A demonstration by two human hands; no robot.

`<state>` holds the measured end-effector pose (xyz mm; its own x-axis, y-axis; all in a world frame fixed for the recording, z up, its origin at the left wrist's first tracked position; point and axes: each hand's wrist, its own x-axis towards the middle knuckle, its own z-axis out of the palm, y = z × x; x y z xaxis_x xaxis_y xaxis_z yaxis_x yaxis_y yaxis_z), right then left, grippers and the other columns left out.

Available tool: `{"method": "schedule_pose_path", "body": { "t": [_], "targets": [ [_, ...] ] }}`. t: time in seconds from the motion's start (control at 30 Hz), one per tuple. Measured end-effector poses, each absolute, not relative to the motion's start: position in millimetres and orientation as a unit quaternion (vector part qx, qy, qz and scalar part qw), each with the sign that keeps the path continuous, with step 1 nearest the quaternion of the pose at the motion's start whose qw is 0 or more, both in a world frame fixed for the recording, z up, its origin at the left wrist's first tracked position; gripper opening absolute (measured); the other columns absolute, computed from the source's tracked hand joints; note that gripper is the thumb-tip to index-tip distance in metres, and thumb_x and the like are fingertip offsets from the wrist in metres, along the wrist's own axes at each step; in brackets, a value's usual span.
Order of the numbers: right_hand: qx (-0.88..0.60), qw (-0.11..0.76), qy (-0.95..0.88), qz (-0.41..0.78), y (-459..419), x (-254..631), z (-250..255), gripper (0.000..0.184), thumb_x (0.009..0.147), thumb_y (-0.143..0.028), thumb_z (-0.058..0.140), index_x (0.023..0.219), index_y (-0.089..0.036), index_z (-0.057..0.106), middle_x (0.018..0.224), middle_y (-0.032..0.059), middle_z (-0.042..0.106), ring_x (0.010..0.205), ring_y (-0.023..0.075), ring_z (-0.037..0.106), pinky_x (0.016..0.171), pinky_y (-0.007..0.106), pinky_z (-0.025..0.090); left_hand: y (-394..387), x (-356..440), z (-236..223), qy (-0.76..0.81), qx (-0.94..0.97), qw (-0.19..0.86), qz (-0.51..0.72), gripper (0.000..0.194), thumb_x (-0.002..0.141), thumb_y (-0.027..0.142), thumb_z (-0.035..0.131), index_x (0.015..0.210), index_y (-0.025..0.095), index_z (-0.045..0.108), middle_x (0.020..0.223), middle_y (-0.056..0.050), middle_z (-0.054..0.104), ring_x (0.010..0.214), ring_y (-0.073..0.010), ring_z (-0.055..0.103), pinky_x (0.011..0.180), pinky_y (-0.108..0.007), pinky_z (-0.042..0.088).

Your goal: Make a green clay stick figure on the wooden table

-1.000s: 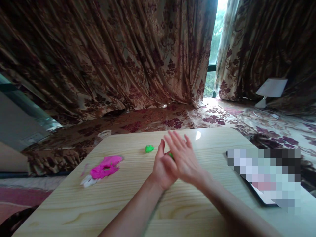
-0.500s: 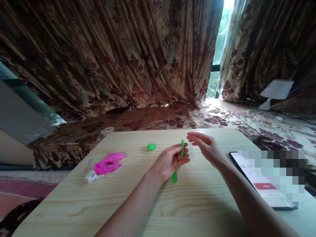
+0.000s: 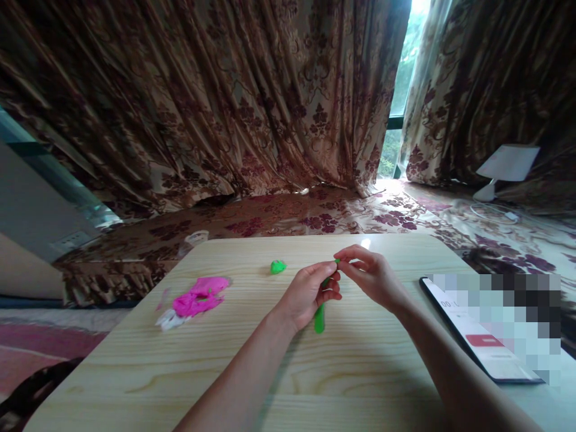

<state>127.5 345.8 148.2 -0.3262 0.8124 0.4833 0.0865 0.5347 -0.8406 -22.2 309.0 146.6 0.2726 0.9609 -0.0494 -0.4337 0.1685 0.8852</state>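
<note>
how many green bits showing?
3: the lump on the table, the held piece, the strip below the left hand. That hand may hide a join or more.

My left hand [image 3: 302,297] and right hand [image 3: 375,279] partly hide the green piece [image 3: 337,262]. At four o'clock, pixel blocks mask much of the phone [image 3: 483,341]; at six, I can't see the green strip's [image 3: 319,319] upper end.

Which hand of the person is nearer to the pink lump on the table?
Left. The left hand is to the right of the pink lump; the right hand is farther away, on the same side.
</note>
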Motion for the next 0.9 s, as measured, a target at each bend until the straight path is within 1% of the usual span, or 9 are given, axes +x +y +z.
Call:
{"method": "schedule_pose_path", "body": {
  "t": [0.1,0.2,0.33,0.5,0.63,0.7,0.8,0.9],
  "targets": [
    [-0.309,0.495,-0.715,0.385,344.9,127.8,149.9,0.015,0.079,-0.023,0.056,0.092,-0.019,0.062,0.086,0.0033,0.058,0.077,0.0142,0.058,0.066,0.027,0.050,309.0,-22.6,145.6,0.345,0.414,0.675,0.503,0.017,0.076,0.027,0.058,0.084,0.013,0.062,0.076,-0.002,0.054,0.062,-0.0070,0.052,0.058,-0.020,0.048],
    [-0.307,0.491,-0.723,0.376,344.2,128.5,153.0,0.022,0.082,-0.023,0.053,0.101,-0.021,0.062,0.097,0.0049,0.057,0.088,0.0160,0.056,0.072,0.028,0.049,308.8,-23.0,145.0,0.339,0.407,0.682,0.505,0.019,0.076,0.027,0.058,0.089,0.014,0.062,0.077,-0.002,0.054,0.063,-0.0066,0.052,0.059,-0.020,0.048],
    [-0.300,0.474,-0.747,0.356,342.5,126.9,155.0,0.024,0.085,-0.023,0.047,0.103,-0.023,0.063,0.104,0.0053,0.055,0.098,0.0173,0.053,0.080,0.029,0.045,308.7,-23.4,144.9,0.325,0.402,0.690,0.507,0.019,0.077,0.027,0.057,0.092,0.016,0.061,0.081,-0.003,0.057,0.065,-0.0068,0.054,0.061,-0.019,0.049],
    [-0.284,0.459,-0.757,0.368,339.7,122.9,152.1,0.026,0.087,-0.025,0.043,0.104,-0.023,0.063,0.110,0.0054,0.053,0.098,0.0173,0.053,0.080,0.030,0.045,308.8,-23.4,145.0,0.330,0.388,0.696,0.507,0.019,0.077,0.025,0.058,0.092,0.015,0.062,0.082,-0.004,0.058,0.067,-0.0074,0.056,0.061,-0.019,0.050],
    [-0.299,0.467,-0.759,0.342,338.5,124.2,154.3,0.030,0.087,-0.024,0.043,0.114,-0.025,0.057,0.114,0.0037,0.053,0.107,0.0178,0.048,0.091,0.032,0.039,308.8,-23.0,145.5,0.331,0.382,0.697,0.508,0.017,0.078,0.026,0.057,0.090,0.015,0.062,0.082,-0.004,0.059,0.066,-0.0074,0.056,0.061,-0.019,0.050],
    [-0.302,0.463,-0.762,0.335,338.2,125.3,156.1,0.030,0.088,-0.025,0.042,0.114,-0.026,0.057,0.115,0.0032,0.052,0.109,0.0174,0.047,0.094,0.032,0.036,308.8,-23.0,146.3,0.329,0.377,0.698,0.512,0.017,0.078,0.026,0.057,0.089,0.015,0.062,0.082,-0.004,0.060,0.066,-0.0074,0.056,0.061,-0.019,0.050],
    [-0.299,0.453,-0.771,0.334,337.1,125.1,157.1,0.028,0.089,-0.028,0.041,0.107,-0.024,0.061,0.114,0.0041,0.052,0.106,0.0174,0.050,0.092,0.031,0.039,308.9,-23.2,147.7,0.329,0.364,0.696,0.525,0.015,0.077,0.025,0.058,0.088,0.016,0.062,0.078,-0.002,0.059,0.065,-0.0071,0.056,0.060,-0.019,0.050],
    [-0.305,0.462,-0.767,0.324,335.3,123.3,156.0,0.030,0.089,-0.030,0.041,0.113,-0.024,0.058,0.116,0.0045,0.051,0.108,0.0179,0.049,0.094,0.032,0.037,309.2,-22.7,148.6,0.330,0.360,0.693,0.530,0.014,0.076,0.026,0.058,0.085,0.015,0.063,0.076,-0.002,0.059,0.064,-0.0076,0.055,0.059,-0.020,0.049]
  ]
}}
